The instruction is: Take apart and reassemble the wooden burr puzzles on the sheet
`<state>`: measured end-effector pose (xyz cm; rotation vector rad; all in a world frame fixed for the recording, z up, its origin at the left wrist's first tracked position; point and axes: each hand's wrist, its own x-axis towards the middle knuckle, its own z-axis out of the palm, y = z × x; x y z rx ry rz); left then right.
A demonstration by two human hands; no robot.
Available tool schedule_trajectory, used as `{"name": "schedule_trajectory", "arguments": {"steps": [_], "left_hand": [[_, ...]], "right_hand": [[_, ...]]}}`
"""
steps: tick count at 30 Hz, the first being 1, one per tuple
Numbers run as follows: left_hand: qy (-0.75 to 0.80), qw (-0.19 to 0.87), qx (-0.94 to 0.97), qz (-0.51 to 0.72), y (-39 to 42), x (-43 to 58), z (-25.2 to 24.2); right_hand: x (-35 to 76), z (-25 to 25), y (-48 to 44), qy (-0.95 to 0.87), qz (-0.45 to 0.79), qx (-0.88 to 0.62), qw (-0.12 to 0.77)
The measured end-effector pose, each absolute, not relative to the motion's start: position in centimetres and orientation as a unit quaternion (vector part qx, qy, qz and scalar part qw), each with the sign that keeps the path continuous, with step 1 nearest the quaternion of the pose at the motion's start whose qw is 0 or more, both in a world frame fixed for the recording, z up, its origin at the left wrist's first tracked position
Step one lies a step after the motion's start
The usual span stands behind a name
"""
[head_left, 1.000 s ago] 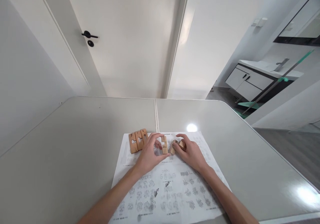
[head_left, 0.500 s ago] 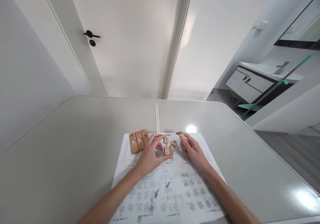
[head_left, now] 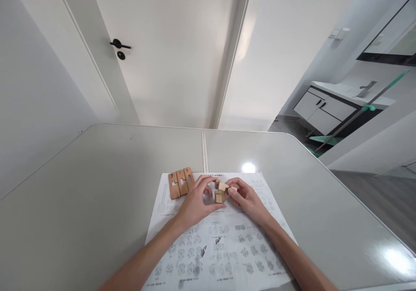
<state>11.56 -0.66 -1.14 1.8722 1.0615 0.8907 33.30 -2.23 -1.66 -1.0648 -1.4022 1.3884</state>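
Observation:
My left hand (head_left: 194,201) has its thumb and fingers curved round a notched wooden puzzle piece (head_left: 219,197), holding it at its two ends. Closed on another small wooden puzzle piece (head_left: 223,187) is my right hand (head_left: 246,200), which brings it up against the notch of the first one. A further numbered piece stood beside the left-hand one; it is now mostly hidden behind the pieces and fingers. Left of my left hand lie three flat brown wooden pieces (head_left: 180,182) with cut-out slots and handwritten numbers, side by side.
Under my hands a printed paper sheet (head_left: 191,260) with small diagrams and torn spots covers part of the grey table (head_left: 113,187). A seam runs down the table's middle. Beyond it stand a white door (head_left: 169,65) and, at right, a sink cabinet (head_left: 325,106) with a green-handled mop.
My right hand has moved left, carrying its wooden piece from above the sheet to the notched piece in my left hand. The left hand has barely moved.

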Motion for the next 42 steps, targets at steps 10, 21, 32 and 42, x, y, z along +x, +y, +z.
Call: {"name": "schedule_trajectory", "arguments": {"steps": [10, 21, 32, 42], "left_hand": [[0.421, 0.38, 0.739, 0.363, -0.6, 11.5, -1.0], [0.421, 0.383, 0.735, 0.37, -0.7, 11.5, -0.9], [0.392, 0.355, 0.765, 0.367, -0.9, 11.5, -0.5], [0.382, 0.34, 0.784, 0.352, -1.2, 11.4, -0.5]], "right_hand": [[32.7, -2.3, -2.5, -0.611, 0.494, -0.443, 0.431], [32.8, -1.5, -2.4, -0.558, 0.556, -0.433, 0.437], [33.0, -2.2, -2.2, -0.594, 0.551, -0.396, 0.432], [32.8, -2.5, -2.2, -0.588, 0.571, -0.385, 0.425]]}}
